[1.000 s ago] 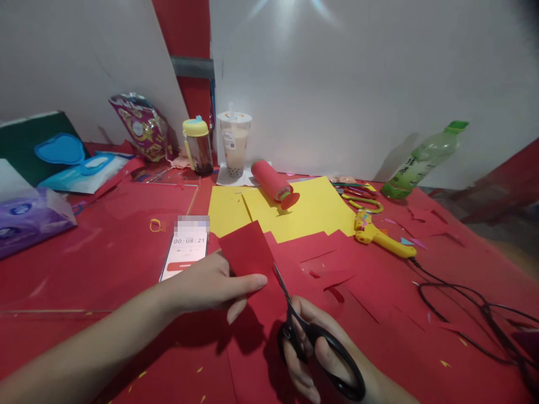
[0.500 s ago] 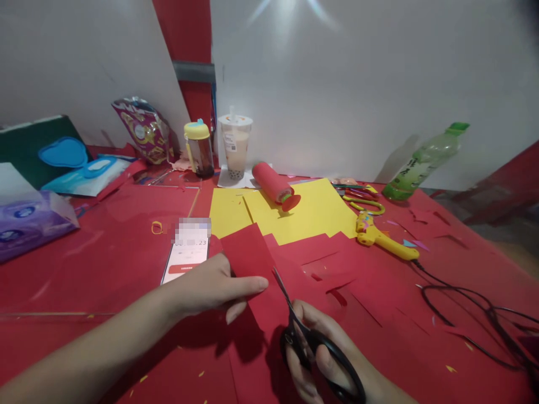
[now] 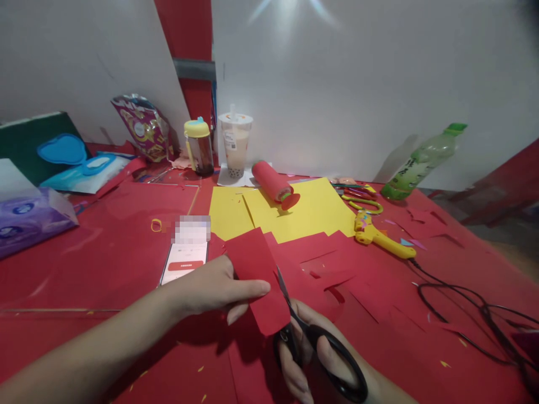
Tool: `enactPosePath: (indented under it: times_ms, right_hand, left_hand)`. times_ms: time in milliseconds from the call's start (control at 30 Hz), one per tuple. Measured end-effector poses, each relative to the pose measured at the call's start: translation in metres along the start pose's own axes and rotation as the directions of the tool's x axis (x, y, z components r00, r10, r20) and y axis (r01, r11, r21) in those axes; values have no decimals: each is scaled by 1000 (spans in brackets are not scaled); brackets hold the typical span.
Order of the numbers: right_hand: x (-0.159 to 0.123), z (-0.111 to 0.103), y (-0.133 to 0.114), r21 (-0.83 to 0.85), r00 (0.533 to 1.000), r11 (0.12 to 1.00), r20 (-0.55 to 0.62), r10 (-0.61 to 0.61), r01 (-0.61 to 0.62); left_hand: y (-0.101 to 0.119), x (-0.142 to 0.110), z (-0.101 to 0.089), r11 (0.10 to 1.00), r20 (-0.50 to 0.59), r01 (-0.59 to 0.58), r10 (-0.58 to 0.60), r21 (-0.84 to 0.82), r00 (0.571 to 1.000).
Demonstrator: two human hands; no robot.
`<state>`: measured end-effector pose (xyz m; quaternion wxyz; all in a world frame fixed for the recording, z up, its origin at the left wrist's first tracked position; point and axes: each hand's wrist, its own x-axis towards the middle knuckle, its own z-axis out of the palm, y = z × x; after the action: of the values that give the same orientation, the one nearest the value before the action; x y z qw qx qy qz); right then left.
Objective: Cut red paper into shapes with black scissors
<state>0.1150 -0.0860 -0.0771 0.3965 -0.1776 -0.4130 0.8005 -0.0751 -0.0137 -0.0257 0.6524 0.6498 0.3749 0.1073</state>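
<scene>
My left hand (image 3: 236,289) pinches a strip of red paper (image 3: 256,252) between thumb and fingers, holding it above the red tabletop. In my right hand (image 3: 311,348) are black-handled scissors (image 3: 337,365), my thumb and fingers through the loops. The upper blade runs along the right edge of the red strip. Whether the other blade lies under the paper cannot be made out. Beneath both hands are more red sheets (image 3: 357,280), some with cut edges and slots.
Yellow sheets (image 3: 311,219) lie behind, with a red paper roll (image 3: 272,182) on top. A phone (image 3: 185,258) rests left of centre. On the right are a yellow glue gun (image 3: 385,241), its black cable (image 3: 458,292) and a green bottle (image 3: 421,165). Drinks cup (image 3: 236,143) stands at the back.
The red strip has tilted so that its lower end shows across the scissors' pivot area. The scissors have shifted slightly right, and their blades look closer together.
</scene>
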Motion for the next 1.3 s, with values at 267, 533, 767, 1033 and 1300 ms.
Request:
enactPosePath:
  times_ms: [267, 533, 767, 1033, 1300]
  right_hand:
    - [0, 0, -3, 1, 1000, 1000, -1, 16, -16]
    - [1, -1, -3, 24, 998, 998, -32, 61, -60]
    - [2, -6, 0, 58, 999, 997, -1, 44, -44]
    - [2, -3, -2, 29, 997, 997, -28, 68, -67]
    - [4, -3, -3, -21, 997, 998, -39, 62, -63]
  left_hand:
    - [0, 0, -2, 1000, -1, 13, -13, 5, 1000]
    - [-2, 2, -3, 999, -43, 36, -36, 7, 998]
    - [-2, 4, -4, 998, -82, 58, -56, 27, 995]
    - [-1, 4, -1, 999, -82, 28, -31, -41, 996]
    - [4, 2, 1, 998, -71, 40, -43, -44, 997]
